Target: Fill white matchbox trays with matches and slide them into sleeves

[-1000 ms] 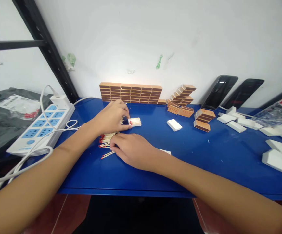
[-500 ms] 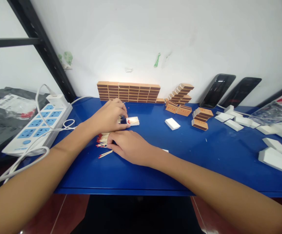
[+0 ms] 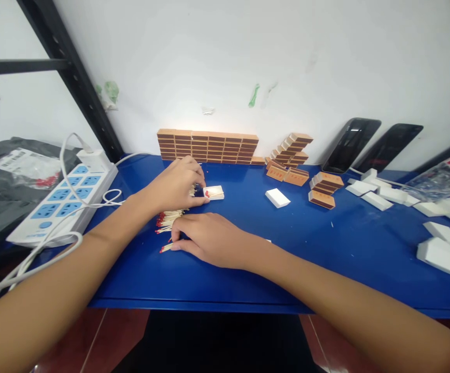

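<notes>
A small white matchbox tray [image 3: 214,193] with a few red-tipped matches in it lies on the blue table. My left hand [image 3: 178,184] is curled at the tray's left end, thumb on the near side and fingertips on the far side. Pale match sticks show under its palm. A pile of loose matches [image 3: 166,220] with red heads lies between my two hands. Just in front of that pile, my right hand [image 3: 205,238] has its thumb and fingers closed on a couple of matches [image 3: 166,248] at the table surface; their rear ends are hidden.
Stacked brown matchboxes [image 3: 209,147] line the wall, with looser stacks [image 3: 291,155] to the right. One white tray [image 3: 277,198] lies mid-table; several more [image 3: 443,254] are at the right. Two phones [image 3: 351,145] lean on the wall. A power strip [image 3: 65,202] with cables stands left.
My right hand has moved slightly toward me, from the edge of the match pile onto the separate matches in front. My left hand stays at the tray. The view has shifted slightly.
</notes>
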Demonstrator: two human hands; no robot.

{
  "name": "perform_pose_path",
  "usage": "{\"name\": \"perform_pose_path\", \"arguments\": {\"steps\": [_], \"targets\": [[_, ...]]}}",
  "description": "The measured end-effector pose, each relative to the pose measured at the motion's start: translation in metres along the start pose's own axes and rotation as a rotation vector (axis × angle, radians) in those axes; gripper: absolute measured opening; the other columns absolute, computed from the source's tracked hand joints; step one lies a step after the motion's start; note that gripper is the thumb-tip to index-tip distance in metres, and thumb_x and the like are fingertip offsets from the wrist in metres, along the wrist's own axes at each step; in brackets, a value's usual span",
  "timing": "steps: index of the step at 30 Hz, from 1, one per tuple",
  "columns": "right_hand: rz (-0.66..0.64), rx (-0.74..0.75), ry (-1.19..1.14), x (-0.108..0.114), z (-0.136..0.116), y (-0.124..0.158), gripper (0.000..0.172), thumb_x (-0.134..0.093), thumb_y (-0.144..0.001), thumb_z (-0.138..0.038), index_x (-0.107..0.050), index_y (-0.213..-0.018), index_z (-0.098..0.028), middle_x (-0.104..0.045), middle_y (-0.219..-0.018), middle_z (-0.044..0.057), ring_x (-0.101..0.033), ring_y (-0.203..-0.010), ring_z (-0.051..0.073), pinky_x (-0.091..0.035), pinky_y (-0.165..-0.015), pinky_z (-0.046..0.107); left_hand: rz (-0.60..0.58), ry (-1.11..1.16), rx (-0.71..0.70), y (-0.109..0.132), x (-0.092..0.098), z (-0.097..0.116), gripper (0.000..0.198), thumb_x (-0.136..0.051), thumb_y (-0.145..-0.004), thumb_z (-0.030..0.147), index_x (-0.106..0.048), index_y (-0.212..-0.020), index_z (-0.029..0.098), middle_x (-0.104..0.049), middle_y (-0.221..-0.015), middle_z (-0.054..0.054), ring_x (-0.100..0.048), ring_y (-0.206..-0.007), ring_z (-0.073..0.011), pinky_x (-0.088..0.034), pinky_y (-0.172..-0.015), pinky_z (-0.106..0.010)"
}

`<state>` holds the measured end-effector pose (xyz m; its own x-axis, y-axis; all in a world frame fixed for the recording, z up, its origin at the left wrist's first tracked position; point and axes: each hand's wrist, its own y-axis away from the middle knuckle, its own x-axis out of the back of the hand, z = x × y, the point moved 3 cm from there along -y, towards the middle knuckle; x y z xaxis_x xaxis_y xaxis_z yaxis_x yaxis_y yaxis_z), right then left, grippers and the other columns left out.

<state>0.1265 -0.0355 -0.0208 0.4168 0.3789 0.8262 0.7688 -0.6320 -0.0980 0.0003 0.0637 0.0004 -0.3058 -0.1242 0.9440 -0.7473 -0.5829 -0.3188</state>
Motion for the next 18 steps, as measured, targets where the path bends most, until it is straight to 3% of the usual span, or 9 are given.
{"name": "perform_pose_path", "arguments": {"steps": [10,18], "targets": [[0.001,-0.004,0.086,-0.003,-0.0003,0.002,0.02,-0.061,-0.111,-0.034,-0.066,-0.105,-0.017,-0.077,-0.105,0.007,-0.069,-0.09,0.019,-0.04,-0.074,0.031,0.001,0.016,0.005,0.0012,0.0019,0.0008,0.027,-0.08,-0.089,0.049,-0.084,-0.095,0.023,-0.076,-0.115,-0.01,-0.06,-0.116,-0.0316,-0.046,-0.1,-0.048],[-0.006,0.032,0.073,-0.0011,0.005,0.0064,0.021,-0.064,-0.11,-0.037,-0.066,-0.117,-0.018,-0.076,-0.118,0.008,-0.07,-0.099,0.021,-0.043,-0.079,0.032,-0.012,0.0,0.007,0.0007,0.0008,0.0006,0.029,-0.08,-0.09,0.05,-0.084,-0.097,0.022,-0.076,-0.116,-0.01,-0.06,-0.116,-0.0323,-0.046,-0.1,-0.048]]}}
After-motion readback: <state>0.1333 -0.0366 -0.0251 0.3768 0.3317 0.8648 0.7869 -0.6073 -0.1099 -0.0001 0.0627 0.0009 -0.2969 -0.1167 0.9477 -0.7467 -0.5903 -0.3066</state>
